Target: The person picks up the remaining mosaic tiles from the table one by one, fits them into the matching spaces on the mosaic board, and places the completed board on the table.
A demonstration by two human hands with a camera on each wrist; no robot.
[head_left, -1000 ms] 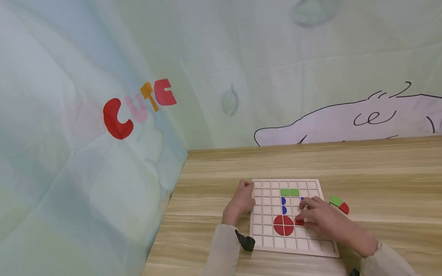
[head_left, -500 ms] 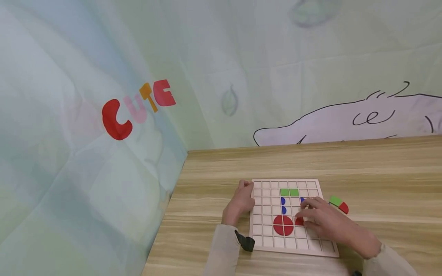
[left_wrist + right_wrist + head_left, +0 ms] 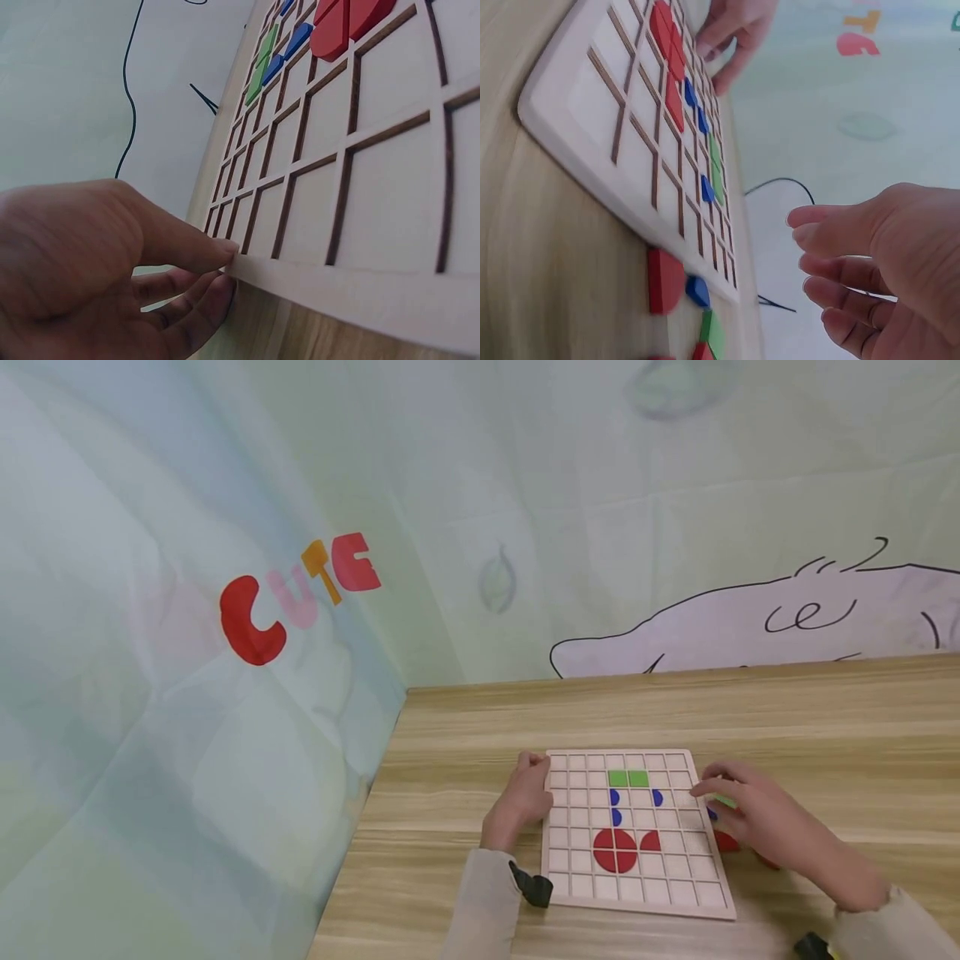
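A pale wooden grid board (image 3: 577,902) lies on the table. My left hand (image 3: 525,797) grips its left edge; in the left wrist view the thumb (image 3: 202,251) rests on the rim and the fingers curl against the side. Set in its cells are a red disc of quarter pieces (image 3: 615,850), a single red quarter piece (image 3: 651,841), two green squares (image 3: 628,778) and several blue half-round pieces (image 3: 657,797). My right hand (image 3: 772,818) hovers past the board's right edge above loose pieces, fingers loosely bent and holding nothing.
Beside the board's right edge lie loose red quarter pieces (image 3: 665,281), a blue half-round piece (image 3: 698,291) and a green square (image 3: 712,334), partly hidden by my right hand in the head view. A printed cloth (image 3: 480,527) hangs behind the wood-grain table (image 3: 480,718).
My right hand has let go of the red quarter piece, which now lies in its cell right of the red disc, and has moved right off the board. My left hand has stayed put.
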